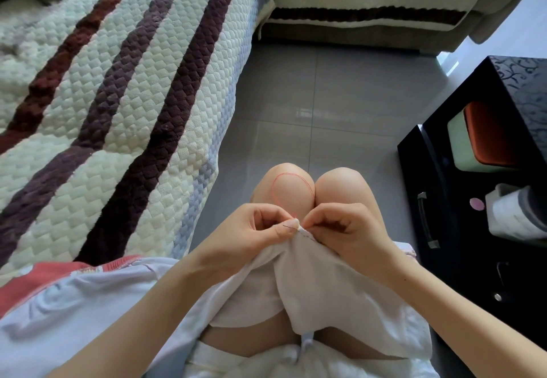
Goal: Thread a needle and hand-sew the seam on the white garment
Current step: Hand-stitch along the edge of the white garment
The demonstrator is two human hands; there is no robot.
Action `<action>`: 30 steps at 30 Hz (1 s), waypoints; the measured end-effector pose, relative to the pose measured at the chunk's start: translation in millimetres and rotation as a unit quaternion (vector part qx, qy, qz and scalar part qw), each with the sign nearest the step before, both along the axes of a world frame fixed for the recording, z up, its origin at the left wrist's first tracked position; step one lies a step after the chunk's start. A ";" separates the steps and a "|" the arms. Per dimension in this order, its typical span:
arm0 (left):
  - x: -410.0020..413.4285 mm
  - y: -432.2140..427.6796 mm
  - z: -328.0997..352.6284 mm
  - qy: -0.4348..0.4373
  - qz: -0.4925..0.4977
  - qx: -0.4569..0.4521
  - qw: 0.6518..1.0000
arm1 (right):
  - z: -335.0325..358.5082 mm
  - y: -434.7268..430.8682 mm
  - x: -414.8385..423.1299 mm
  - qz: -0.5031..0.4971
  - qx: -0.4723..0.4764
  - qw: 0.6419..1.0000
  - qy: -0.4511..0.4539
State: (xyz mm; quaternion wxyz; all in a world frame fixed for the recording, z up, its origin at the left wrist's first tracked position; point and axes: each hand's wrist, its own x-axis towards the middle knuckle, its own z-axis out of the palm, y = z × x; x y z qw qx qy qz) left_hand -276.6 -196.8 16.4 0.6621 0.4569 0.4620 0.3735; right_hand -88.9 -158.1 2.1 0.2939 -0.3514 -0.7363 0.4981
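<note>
Over the knees (pixel 340 182), the left hand (pixel 257 228) pinched the white garment (pixel 319 283) at its seam, the needle (pixel 287 225) under its thumb. The right hand (pixel 346 226) had its fingers pinching the edge alongside. The red thread (pixel 293 174) looped above.

floor (pixel 325 96): grey glossy tiles | sofa (pixel 103 82): striped quilted cover, left | black unit (pixel 444 200): perhaps a cabinet, right

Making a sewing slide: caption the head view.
Left hand and right hand pinch the white garment, needle between them, red thread looping over a knee.
</note>
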 end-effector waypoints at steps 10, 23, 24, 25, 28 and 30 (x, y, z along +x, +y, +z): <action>5.1 -4.8 -9.1 0.025 0.041 -0.012 0.999 | 12.5 -6.7 2.1 -0.058 0.270 0.958 -0.074; 15.8 -11.8 -12.3 0.093 0.053 0.018 0.994 | 17.6 -22.9 -23.0 -0.025 0.436 0.900 0.001; 17.0 -13.5 -13.5 0.097 0.057 0.015 0.994 | 22.0 -24.2 -23.8 -0.025 0.418 0.908 0.024; 17.8 -14.0 -12.8 0.093 0.066 0.008 0.993 | 25.8 -24.8 -23.4 -0.023 0.394 0.918 0.047; 19.2 -10.7 -10.4 0.065 0.119 -0.021 0.991 | 34.9 -21.6 -15.1 -0.057 0.268 0.957 0.098; 19.0 -4.0 -6.6 0.010 0.169 -0.067 0.983 | 42.7 -16.3 -7.0 -0.074 0.128 0.978 0.147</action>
